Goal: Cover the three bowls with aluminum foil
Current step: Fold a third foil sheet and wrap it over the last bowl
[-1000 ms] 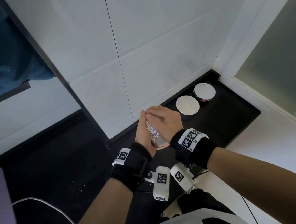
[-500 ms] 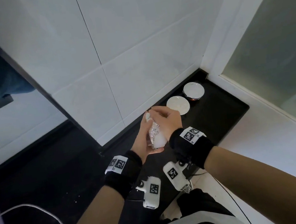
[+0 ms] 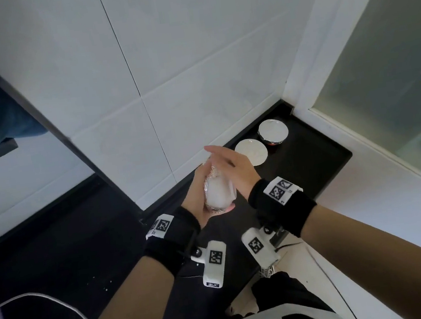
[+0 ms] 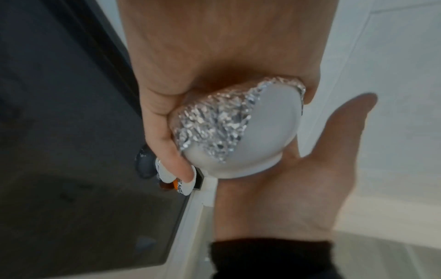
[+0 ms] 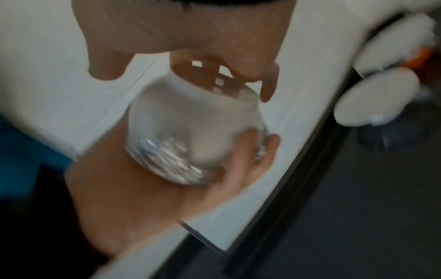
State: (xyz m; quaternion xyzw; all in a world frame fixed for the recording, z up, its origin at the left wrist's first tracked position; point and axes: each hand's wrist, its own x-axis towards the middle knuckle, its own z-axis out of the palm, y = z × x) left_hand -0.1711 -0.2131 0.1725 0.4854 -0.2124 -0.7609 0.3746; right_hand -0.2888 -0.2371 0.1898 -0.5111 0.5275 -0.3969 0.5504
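Since a second ago the right hand [image 3: 234, 167] has lifted its fingers [image 3: 214, 149] off the bowl [image 3: 219, 193], and they now stretch straight out past it toward the wall [image 3: 192, 68], only the heel of the hand near the bowl's side. The bowl is white and held tipped on its side in the air above the black bench [image 3: 309, 162], with crumpled foil [image 4: 214, 122] wrapped over its rim and partway down its outside. The left hand [image 3: 198, 201] cups it from the left; in the left wrist view its fingers [image 4: 167, 147] curl round the foil-covered rim, and the bowl's bare base faces the right palm [image 4: 298, 198]. The right wrist view is blurred, but shows the left hand [image 5: 167, 188] under the bowl [image 5: 190, 132].

Well beyond the hands, near the bench's far corner, stand two more bowls just beside each other: a nearer one [image 3: 251, 152] with a flat pale top, and a farther one [image 3: 273, 131] topped with foil, orange showing at its base. A frosted pane [image 3: 394, 81] rises to the right.
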